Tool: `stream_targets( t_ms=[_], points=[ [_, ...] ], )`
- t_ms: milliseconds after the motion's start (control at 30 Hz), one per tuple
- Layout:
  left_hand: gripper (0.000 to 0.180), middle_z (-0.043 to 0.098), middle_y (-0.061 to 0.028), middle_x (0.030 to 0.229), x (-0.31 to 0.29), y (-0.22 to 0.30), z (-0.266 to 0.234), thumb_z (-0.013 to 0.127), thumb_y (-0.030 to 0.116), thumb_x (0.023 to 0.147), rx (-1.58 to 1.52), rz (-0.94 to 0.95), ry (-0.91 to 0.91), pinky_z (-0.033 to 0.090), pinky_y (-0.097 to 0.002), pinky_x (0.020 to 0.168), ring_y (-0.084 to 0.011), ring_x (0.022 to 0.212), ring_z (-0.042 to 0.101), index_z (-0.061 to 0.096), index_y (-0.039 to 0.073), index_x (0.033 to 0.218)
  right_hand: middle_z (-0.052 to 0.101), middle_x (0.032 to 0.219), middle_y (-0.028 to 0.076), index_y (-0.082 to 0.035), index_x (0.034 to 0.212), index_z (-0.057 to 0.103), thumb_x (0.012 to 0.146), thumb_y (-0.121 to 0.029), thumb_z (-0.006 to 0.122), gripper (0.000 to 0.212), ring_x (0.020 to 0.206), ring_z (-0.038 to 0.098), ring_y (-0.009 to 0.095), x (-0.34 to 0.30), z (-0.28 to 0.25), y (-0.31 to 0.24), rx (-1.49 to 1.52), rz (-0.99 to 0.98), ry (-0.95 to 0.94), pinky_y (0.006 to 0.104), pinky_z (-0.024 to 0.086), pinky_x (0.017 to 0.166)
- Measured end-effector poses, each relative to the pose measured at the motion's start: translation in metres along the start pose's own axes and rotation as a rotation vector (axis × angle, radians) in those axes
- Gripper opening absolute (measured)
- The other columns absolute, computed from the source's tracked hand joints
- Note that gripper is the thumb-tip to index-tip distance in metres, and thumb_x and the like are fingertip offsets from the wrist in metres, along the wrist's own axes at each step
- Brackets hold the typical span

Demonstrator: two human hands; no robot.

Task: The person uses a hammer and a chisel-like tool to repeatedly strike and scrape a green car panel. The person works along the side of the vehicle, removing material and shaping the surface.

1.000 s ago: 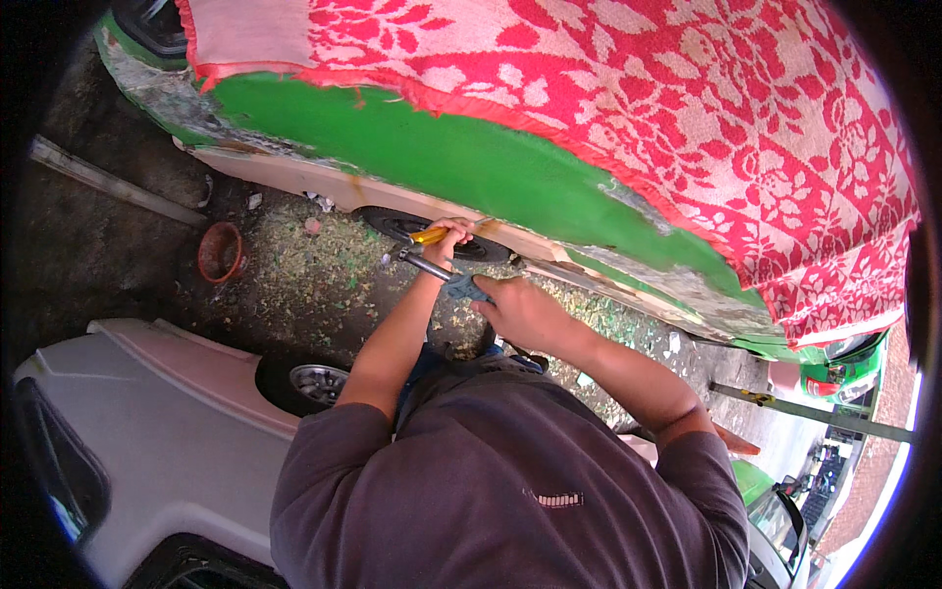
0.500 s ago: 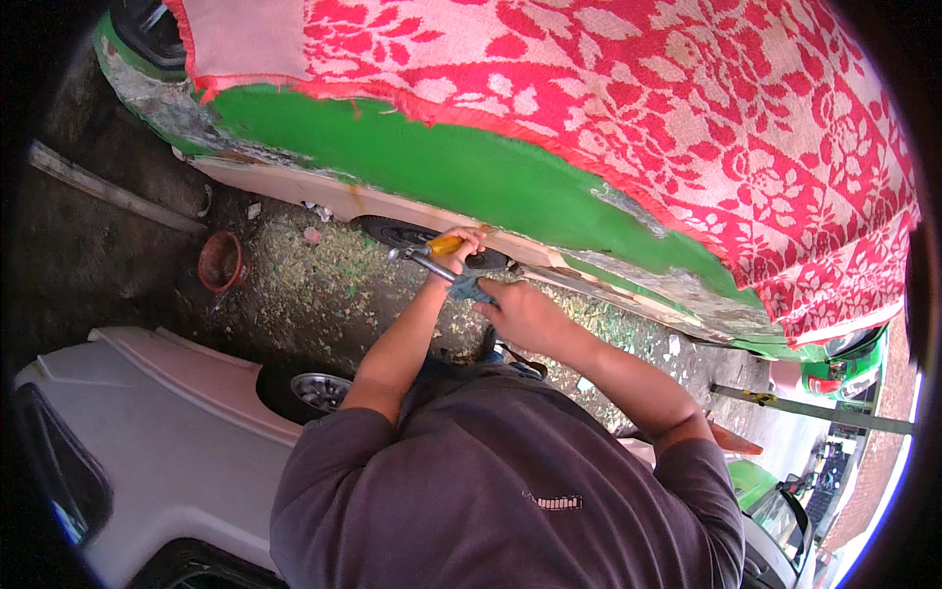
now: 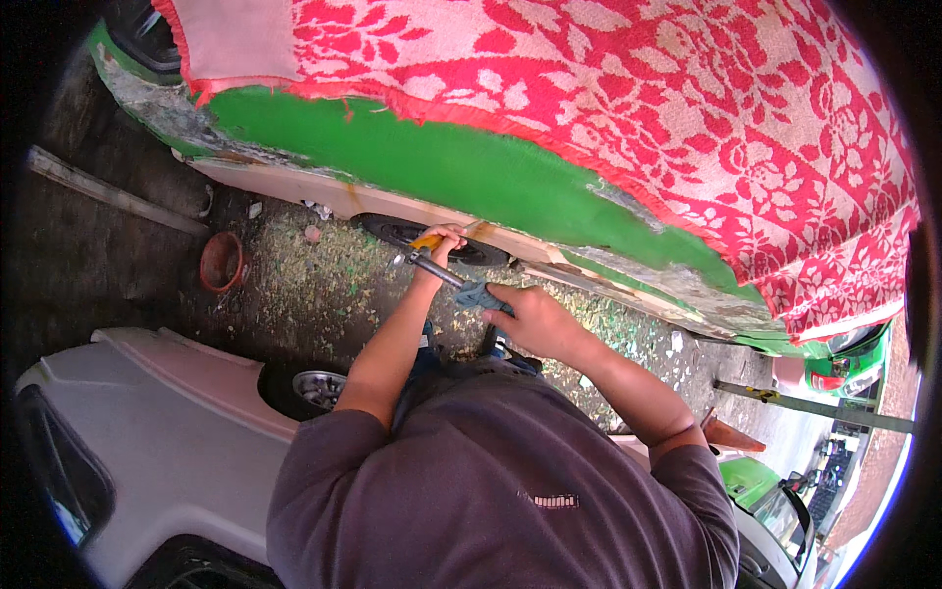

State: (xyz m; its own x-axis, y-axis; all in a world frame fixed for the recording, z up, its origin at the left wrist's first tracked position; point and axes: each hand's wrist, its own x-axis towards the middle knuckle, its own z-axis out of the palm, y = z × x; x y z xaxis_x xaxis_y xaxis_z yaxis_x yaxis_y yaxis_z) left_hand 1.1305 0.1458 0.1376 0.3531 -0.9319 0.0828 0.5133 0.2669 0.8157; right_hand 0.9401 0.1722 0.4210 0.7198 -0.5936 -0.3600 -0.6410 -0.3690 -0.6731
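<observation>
My left hand (image 3: 447, 239) is closed round a screwdriver (image 3: 427, 241) with a yellow-orange handle. Its thin shaft points right, toward the lower edge of a green car body (image 3: 471, 167); whether the tip touches is too small to tell. In my right fist (image 3: 538, 320) is a hammer (image 3: 446, 276), gripped where blue-grey cloth (image 3: 477, 295) wraps its handle. The hammer's head is close to the butt of the screwdriver handle, and I cannot tell if they touch. Both arms reach forward, with the car's dark wheel (image 3: 397, 232) just beyond the left hand.
A red and pink floral blanket (image 3: 628, 108) covers the car's upper part. Paint chips and scraps (image 3: 314, 275) litter the ground around a reddish-brown pot (image 3: 223, 262). A grey car (image 3: 167, 422) stands close at the lower left. A long bar (image 3: 118, 187) lies at far left.
My left hand and the screwdriver have shifted slightly left, and the screwdriver's shaft now shows. My right hand has moved a little right and nearer me with the hammer.
</observation>
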Motion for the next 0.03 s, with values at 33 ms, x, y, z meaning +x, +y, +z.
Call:
stream_targets(
  t_ms=[33],
  points=[
    [0.004,0.066,-0.0153,0.103,0.0,0.0005,0.0022,0.062,0.004,0.088,-0.016,0.002,-0.012,0.053,-0.0303,0.075,-0.0196,0.079,0.065,0.06,0.003,0.085,0.064,0.08,0.029,-0.001,0.109,0.061,0.089,-0.023,0.065,0.03,0.08,0.064,0.045,0.0016,-0.0001,0.0033,-0.004,-0.019,0.0,0.0497,0.051,0.073]
  ],
)
